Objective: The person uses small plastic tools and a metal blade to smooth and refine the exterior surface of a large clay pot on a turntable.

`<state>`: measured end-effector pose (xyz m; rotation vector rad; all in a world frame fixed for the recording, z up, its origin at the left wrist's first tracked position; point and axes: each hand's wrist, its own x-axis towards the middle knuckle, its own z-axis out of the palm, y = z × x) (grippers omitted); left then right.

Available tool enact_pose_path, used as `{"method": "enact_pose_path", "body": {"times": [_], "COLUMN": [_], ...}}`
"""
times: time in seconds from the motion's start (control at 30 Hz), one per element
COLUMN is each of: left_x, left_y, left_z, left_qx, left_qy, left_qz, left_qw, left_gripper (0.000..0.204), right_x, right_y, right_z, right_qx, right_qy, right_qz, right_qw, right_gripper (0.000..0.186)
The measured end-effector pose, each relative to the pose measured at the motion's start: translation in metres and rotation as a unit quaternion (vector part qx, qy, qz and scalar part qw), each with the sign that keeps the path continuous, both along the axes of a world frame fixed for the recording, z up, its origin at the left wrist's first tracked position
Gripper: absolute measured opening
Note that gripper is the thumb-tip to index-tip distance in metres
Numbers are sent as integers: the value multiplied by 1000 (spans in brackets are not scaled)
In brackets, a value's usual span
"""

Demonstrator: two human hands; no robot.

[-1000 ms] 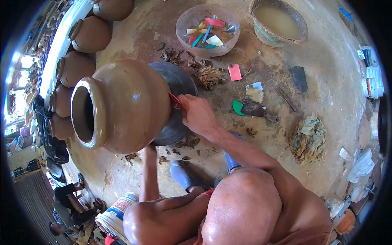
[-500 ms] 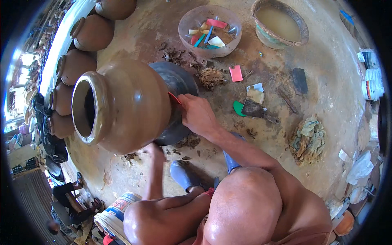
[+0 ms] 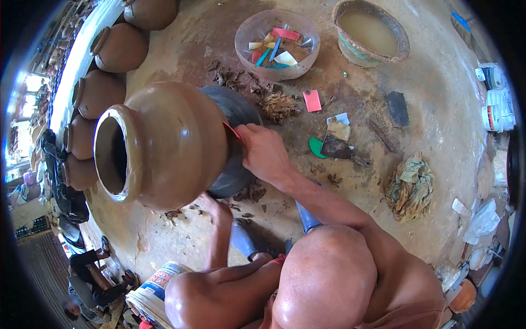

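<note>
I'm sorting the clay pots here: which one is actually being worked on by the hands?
The large brown pot on the dark wheel; the right hand presses a red tool against it. The smaller pots sit untouched along the left edge.

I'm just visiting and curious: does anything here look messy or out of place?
Clay scraps lie scattered on the floor around the wheel under the pot, and a crumpled rag sits nearby. Otherwise nothing stands out.

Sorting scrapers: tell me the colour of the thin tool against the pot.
Red, best seen in the head view.
</note>
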<state>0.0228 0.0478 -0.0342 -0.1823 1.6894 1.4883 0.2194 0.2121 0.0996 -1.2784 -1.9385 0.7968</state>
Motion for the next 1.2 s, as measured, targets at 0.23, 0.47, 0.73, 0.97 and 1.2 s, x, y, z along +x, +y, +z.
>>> {"method": "enact_pose_path", "body": {"times": [0.23, 0.47, 0.73, 0.97, 1.2], "left_x": [-58, -6, -124, 4, -116], "left_y": [1, -18, -16, -26, -1], "left_z": [57, 15, 41, 39, 39], "left_qx": [-81, 63, 6, -38, 113], "left_qy": [-83, -71, 55, -176, 140], "left_qz": [-110, -131, -143, -217, -153], "left_qw": [987, 987, 988, 960, 972], "left_gripper": [78, 73, 55, 64, 66], "right_x": [-17, -7, -25, -2, -21], "right_y": [3, 6, 13, 22, 22], "right_z": [20, 23, 56, 60, 89], "right_qx": [2, -25, 20, 32, 61], "right_qy": [28, -22, -4, -61, -43], "right_qz": [23, 48, 57, 39, 52], "right_qw": [999, 998, 998, 997, 996], "right_gripper": [24, 38, 31, 33, 35]}}
